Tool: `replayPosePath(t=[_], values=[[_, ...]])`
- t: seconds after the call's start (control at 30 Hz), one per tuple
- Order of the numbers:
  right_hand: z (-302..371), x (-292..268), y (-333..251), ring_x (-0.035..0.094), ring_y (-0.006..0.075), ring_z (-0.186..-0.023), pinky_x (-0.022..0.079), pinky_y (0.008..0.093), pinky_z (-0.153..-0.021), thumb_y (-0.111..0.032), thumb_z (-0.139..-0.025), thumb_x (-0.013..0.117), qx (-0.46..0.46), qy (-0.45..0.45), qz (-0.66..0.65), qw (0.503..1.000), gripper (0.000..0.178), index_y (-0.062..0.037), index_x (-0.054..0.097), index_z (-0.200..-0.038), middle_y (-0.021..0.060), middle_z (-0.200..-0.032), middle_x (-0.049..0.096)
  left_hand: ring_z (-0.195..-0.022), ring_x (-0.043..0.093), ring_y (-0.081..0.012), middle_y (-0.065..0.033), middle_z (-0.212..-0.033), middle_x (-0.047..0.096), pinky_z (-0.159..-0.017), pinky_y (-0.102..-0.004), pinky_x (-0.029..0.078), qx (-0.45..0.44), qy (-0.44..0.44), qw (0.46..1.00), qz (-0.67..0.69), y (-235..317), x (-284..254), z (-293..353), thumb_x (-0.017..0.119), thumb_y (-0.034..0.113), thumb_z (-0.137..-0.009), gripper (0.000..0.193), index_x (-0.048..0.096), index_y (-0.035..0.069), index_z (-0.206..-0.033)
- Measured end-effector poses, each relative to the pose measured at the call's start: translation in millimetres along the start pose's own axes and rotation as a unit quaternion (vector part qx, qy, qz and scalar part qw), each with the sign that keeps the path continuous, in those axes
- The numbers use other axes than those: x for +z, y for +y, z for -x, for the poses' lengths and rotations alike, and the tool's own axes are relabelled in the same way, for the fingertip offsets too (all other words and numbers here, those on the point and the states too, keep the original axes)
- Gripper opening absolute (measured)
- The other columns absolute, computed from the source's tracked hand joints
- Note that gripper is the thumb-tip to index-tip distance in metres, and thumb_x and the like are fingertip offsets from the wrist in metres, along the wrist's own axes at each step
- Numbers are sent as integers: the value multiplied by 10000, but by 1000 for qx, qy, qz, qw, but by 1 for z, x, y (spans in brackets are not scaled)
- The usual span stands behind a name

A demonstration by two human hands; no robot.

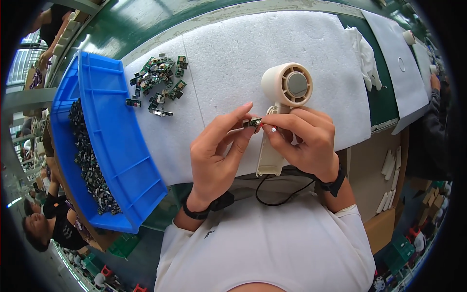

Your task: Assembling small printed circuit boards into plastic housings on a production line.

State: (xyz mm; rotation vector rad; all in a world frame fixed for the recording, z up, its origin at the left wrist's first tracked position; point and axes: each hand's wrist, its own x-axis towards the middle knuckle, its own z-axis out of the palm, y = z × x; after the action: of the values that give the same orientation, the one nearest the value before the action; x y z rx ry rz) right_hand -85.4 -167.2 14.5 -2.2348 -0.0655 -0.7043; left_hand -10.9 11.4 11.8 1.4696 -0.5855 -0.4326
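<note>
Head view, looking down at my two hands over a white foam mat (pixel 292 44) laid on a green bench. My left hand (pixel 216 151) pinches a small green circuit board (pixel 252 122) between thumb and fingertips, holding it level just above the handle of a cream hand-held fan (pixel 282 104). My right hand (pixel 306 141) closes on the board's other end, where short red leads show, so the piece is steadied from both sides and kept near the fan body it sits against. The fan lies flat on the mat with its round head pointing away from me, handle toward my chest, which puts the handle under my fingers. A loose pile of similar boards (pixel 158 80) rests on the mat to my left, within reach, beside a blue plastic bin (pixel 116 146) that holds many more dark parts. A white cloth glove (pixel 365 58) lies farther off on my right.
</note>
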Motion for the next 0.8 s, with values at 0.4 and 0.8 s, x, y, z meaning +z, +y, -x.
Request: replayPosePath(t=[0.4,0.8], values=[[5,3,8,594,193,-575,466,313,-524,-17,-821,751,-54,-13,22,998,184,-59,711,-996,53,-727,645,-1074,689,-177,-134,-1182,694,-945,-293,565,15,-1,1000,12,-2,-1,2,604,-133,-945,336,645,-46,-1267],[5,1,6,612,201,-593,471,321,-532,-36,-835,770,-45,-21,10,999,182,-65,713,-1006,57,-735,651,-1021,691,-180,-136,-1153,704,-875,-283,575,48,20,998,-24,-4,-1,0,667,-133,-899,325,732,1,-1188]])
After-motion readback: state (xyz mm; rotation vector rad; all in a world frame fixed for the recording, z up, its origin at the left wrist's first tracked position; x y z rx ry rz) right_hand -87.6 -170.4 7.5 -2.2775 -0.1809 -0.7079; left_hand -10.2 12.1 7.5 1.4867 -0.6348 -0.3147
